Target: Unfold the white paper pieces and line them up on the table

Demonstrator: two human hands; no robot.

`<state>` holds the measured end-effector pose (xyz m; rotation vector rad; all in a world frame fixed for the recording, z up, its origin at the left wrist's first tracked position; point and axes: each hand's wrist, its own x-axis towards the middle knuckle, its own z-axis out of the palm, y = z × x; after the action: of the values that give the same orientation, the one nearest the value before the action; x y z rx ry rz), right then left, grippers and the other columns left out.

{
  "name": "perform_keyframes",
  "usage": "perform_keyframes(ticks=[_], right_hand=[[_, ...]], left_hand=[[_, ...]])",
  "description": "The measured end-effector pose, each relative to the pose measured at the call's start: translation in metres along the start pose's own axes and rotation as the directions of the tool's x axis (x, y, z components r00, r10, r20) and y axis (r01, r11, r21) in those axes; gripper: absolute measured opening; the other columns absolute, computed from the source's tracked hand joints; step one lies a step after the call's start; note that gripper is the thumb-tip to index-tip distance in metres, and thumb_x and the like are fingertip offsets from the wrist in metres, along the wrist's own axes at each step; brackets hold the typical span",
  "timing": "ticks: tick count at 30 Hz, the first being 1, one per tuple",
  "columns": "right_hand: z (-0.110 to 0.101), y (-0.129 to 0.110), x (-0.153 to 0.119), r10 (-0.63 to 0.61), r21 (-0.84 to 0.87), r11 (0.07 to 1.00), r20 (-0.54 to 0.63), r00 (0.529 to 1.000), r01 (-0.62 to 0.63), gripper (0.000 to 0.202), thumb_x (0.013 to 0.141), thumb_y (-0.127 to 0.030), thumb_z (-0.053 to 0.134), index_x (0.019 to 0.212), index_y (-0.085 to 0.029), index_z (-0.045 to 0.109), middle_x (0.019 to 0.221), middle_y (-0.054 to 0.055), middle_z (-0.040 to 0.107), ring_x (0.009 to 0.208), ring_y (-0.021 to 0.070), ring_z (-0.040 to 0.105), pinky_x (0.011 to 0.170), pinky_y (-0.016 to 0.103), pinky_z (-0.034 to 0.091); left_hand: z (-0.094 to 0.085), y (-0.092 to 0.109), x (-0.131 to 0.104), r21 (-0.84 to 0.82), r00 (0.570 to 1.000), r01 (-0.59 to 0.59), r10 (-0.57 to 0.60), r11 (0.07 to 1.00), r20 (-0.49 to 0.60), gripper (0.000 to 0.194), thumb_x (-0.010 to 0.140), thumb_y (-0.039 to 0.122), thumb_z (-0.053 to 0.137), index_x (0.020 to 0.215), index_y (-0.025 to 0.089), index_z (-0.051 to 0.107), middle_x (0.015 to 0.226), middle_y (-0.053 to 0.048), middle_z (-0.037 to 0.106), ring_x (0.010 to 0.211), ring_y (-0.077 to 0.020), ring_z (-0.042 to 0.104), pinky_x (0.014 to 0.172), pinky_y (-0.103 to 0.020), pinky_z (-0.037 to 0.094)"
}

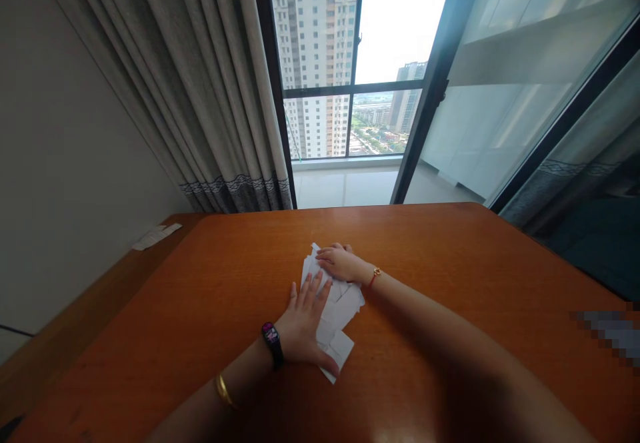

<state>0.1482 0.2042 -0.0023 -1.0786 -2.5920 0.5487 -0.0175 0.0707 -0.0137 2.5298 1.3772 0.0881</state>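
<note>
Overlapping white papers (344, 306) are piled on an orange-brown table (200, 310). They are partly covered by the left hand (303, 326), fingers spread, and, farther off, the right hand (344, 264); whether it pinches cannot be told. A window (353, 88) is seen beyond.

Beyond the far edge of the brown table (425, 243) stands a dark door frame (414, 150); a tall building (313, 36) rises farther off. Past the table's far-left corner hangs a grey curtain (210, 83).
</note>
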Motion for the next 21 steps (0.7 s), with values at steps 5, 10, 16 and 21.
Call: perform_keyframes(ticks=[5,10,16,21], right_hand=[[-0.002,-0.008,-0.026,-0.036,0.136,0.990,0.009,0.999,0.034,0.036,0.095,-0.034,0.041,0.123,-0.026,0.060,0.119,0.004,0.066,0.112,0.0239,0.058,0.099,0.041,0.039],[-0.011,-0.005,-0.046,0.054,0.386,0.922,-0.137,0.989,0.004,0.044,0.090,-0.036,0.049,0.131,-0.020,0.052,0.130,0.009,0.058,0.114,0.0221,0.056,0.100,0.039,0.042],[-0.022,-0.014,-0.097,0.044,0.035,0.998,0.019,0.999,-0.045,0.101,0.056,-0.060,0.077,0.142,-0.022,0.040,0.144,0.015,0.040,0.131,0.0392,0.034,0.106,0.057,0.024],[-0.006,-0.018,-0.110,0.030,0.030,0.999,0.083,0.996,-0.033,0.096,0.061,-0.060,0.075,0.141,-0.021,0.041,0.144,0.015,0.040,0.129,0.0364,0.035,0.108,0.052,0.025]], left_hand=[[-0.004,-0.010,0.006,0.027,0.998,0.038,-0.036,0.999,-0.050,0.138,0.052,0.085,0.059,0.150,0.015,-0.007,0.155,-0.021,-0.006,0.140,-0.0436,-0.010,0.106,-0.069,-0.003],[-0.018,-0.026,0.012,0.010,0.994,0.101,-0.101,0.995,-0.052,0.140,0.049,0.083,0.063,0.150,0.018,-0.007,0.155,-0.020,-0.009,0.139,-0.0438,-0.012,0.105,-0.070,-0.002],[-0.027,-0.042,0.007,-0.017,0.991,0.120,-0.119,0.993,0.058,0.142,0.045,0.080,0.069,0.150,0.023,-0.009,0.155,-0.017,-0.013,0.139,-0.0438,-0.012,0.105,-0.070,0.002],[-0.020,-0.039,0.017,-0.016,0.984,0.120,-0.116,0.993,0.136,0.141,0.047,0.080,0.066,0.149,0.021,-0.011,0.156,-0.016,-0.011,0.141,-0.0398,-0.010,0.109,-0.065,0.003]])
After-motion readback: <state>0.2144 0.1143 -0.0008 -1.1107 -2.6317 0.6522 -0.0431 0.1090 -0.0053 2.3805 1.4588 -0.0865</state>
